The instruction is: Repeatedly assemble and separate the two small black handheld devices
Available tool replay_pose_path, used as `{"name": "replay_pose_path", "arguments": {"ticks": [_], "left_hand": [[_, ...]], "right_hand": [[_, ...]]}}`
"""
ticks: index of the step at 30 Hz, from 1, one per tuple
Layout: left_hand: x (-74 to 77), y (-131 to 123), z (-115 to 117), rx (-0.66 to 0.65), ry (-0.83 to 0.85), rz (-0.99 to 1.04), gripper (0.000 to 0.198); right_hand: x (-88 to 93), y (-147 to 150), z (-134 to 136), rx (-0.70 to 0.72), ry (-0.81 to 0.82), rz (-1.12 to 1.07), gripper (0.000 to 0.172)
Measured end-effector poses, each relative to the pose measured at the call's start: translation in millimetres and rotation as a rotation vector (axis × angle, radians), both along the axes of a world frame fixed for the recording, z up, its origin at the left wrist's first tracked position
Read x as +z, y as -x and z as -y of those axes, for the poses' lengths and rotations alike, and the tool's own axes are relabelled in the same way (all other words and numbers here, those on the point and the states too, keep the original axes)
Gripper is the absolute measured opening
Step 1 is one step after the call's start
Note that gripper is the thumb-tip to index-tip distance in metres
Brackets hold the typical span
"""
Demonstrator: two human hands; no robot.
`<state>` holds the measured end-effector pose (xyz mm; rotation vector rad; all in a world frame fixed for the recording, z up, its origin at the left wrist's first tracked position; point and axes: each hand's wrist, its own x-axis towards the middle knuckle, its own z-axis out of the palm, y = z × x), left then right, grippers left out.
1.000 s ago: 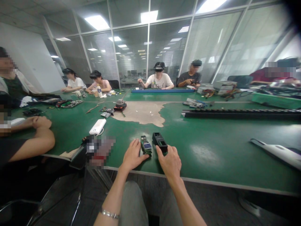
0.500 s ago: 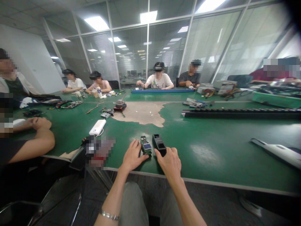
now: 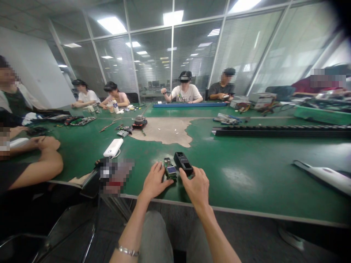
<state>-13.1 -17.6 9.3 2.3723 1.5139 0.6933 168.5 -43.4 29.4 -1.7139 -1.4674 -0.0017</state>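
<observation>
A green circuit board (image 3: 170,169) with a small blue screen lies on the green table. My left hand (image 3: 155,181) has it between the thumb at its near end and the fingers along its left side. Just to the right, a black plastic casing (image 3: 183,163) with cut-out openings is tilted, its far end turned left towards the board. The thumb and fingers of my right hand (image 3: 196,184) grip the casing's near end. Casing and board lie close together; whether they touch I cannot tell.
A white power bank (image 3: 113,147) with a cable lies ahead to the left. A worn beige patch (image 3: 167,131) marks the table's middle. Long black strips (image 3: 274,132) and a white device (image 3: 326,177) lie at the right. A neighbour's arm (image 3: 49,157) rests at the left; others sit opposite.
My right hand has moved the black casing slightly forward and left, turning its far end leftward. My left hand and the circuit board have stayed in place.
</observation>
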Motion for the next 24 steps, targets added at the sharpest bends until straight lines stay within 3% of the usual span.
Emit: {"name": "replay_pose_path", "arguments": {"ticks": [8, 24], "left_hand": [[-5.3, 0.0, -1.9, 0.011, -0.056, -0.020, 0.061], [-0.6, 1.4, 1.6, 0.002, -0.046, -0.009, 0.055]], "right_hand": [[22.2, 31.7, -0.3, 0.056, -0.044, -0.037, 0.034], [27.6, 49.0, 2.1, -0.019, 0.122, 0.077, 0.037]]}}
